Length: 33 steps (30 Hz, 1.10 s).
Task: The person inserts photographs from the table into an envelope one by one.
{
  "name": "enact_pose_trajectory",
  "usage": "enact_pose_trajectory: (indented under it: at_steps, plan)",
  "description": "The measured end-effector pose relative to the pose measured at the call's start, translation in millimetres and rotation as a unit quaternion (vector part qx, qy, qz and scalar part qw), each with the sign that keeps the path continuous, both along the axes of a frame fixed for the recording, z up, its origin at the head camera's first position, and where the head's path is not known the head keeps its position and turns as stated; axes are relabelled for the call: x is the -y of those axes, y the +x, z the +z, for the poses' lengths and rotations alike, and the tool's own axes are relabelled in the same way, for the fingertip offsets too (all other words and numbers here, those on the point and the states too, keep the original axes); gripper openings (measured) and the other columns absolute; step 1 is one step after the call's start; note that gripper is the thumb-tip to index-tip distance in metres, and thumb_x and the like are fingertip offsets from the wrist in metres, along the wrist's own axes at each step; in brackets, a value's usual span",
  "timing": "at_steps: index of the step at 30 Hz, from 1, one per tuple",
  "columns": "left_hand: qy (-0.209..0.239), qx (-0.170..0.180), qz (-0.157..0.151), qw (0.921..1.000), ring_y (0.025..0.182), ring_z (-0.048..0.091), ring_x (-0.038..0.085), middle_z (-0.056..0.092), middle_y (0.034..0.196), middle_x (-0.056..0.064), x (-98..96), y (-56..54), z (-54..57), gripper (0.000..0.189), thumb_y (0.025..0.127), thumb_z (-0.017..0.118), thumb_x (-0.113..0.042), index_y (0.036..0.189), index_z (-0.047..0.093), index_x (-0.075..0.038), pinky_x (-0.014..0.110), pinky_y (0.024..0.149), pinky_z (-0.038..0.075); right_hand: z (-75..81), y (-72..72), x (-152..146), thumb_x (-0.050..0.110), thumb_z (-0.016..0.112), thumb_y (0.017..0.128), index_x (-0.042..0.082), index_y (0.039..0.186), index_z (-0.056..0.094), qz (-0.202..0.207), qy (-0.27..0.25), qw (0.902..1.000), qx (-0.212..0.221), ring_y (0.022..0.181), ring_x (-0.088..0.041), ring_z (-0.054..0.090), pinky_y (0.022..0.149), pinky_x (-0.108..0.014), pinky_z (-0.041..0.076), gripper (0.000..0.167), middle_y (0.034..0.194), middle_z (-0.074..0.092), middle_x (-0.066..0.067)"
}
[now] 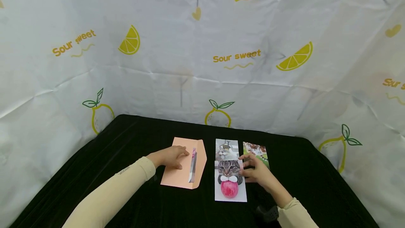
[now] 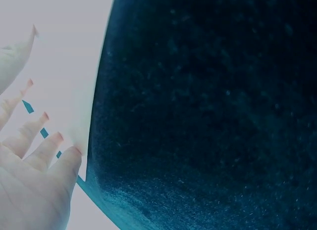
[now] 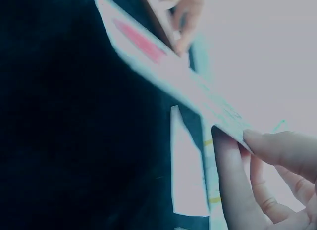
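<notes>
My left hand (image 1: 171,156) rests on a peach envelope (image 1: 177,178) on the black cloth, its fingers (image 2: 64,165) extended over the paper. The envelope's flap points right, and a strip of a picture (image 1: 192,166) shows at its opening. With thumb and fingers, my right hand (image 1: 257,171) pinches the right edge of a cat card with a pink ball (image 1: 229,187); in the right wrist view this card (image 3: 148,62) is tilted and raised. Beyond it lies another cat picture card (image 1: 223,152), partly overlapped in the head view. An animal picture card (image 1: 262,154) lies right of these.
A black cloth (image 1: 139,200) covers the table. Behind and at the sides hangs a white curtain (image 1: 164,90) with lemon prints. A dark device (image 1: 267,214) sits at the right wrist.
</notes>
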<state>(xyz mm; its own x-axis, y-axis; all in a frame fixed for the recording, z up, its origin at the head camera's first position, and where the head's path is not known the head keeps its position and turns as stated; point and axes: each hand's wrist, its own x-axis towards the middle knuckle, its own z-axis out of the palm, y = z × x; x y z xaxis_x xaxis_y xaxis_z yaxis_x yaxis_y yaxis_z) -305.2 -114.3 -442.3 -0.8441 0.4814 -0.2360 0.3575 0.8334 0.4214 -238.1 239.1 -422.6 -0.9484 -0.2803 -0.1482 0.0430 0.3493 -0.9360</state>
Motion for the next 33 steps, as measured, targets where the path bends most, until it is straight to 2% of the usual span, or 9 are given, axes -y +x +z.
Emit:
enact_pose_trajectory:
  at_steps: [8,14,21,25,33]
  plan:
    - [0.002,0.004,-0.004,1.0000,0.144,0.032,0.030,0.038,0.153,0.009,0.5,-3.7,-2.4,0.054,0.084,0.076,-0.024,0.134,0.057,-0.016,0.046,0.118,0.028,26.4,-5.7,0.6,0.008,0.063,0.093,-0.003,0.141,0.030,-0.005,-0.078,0.9969,-0.007,0.091,-0.014,0.064,0.078,-0.034,0.059,0.059,0.113,0.052,-0.012]
    - [0.001,0.003,-0.004,1.0000,0.143,0.032,0.029,0.039,0.153,0.009,0.3,-6.1,-5.7,0.054,0.084,0.076,-0.024,0.134,0.058,-0.017,0.045,0.118,0.028,34.4,-11.2,11.2,0.007,0.061,0.094,-0.002,0.144,0.027,-0.015,-0.115,0.9930,-0.023,0.092,-0.011,0.063,0.079,-0.029,0.058,0.061,0.112,0.051,-0.009]
    - [0.006,0.007,0.000,1.0000,0.143,0.032,0.030,0.039,0.153,0.009,-0.9,-5.5,-5.3,0.053,0.083,0.076,-0.023,0.133,0.058,-0.017,0.046,0.117,0.029,28.3,-20.3,30.2,0.004,0.060,0.094,-0.002,0.142,0.032,-0.036,-0.128,0.9907,-0.029,0.087,-0.011,0.061,0.076,-0.028,0.058,0.056,0.105,0.052,-0.006]
    - [0.002,0.007,-0.001,1.0000,0.143,0.032,0.029,0.039,0.153,0.008,-1.0,-5.6,-5.4,0.053,0.083,0.076,-0.024,0.133,0.058,-0.017,0.046,0.117,0.029,22.8,-26.2,40.9,0.003,0.060,0.094,-0.002,0.142,0.033,-0.044,-0.130,0.9902,-0.026,0.089,-0.013,0.060,0.077,-0.030,0.058,0.056,0.109,0.051,-0.010]
    - [-0.003,0.000,-0.006,1.0000,0.144,0.032,0.029,0.040,0.153,0.008,0.2,-7.1,-6.7,0.053,0.084,0.076,-0.025,0.133,0.058,-0.016,0.045,0.117,0.029,3.2,-40.2,56.8,0.001,0.062,0.092,0.002,0.136,0.042,-0.070,-0.110,0.9910,-0.029,0.084,-0.014,0.061,0.073,-0.031,0.058,0.049,0.107,0.053,-0.014]
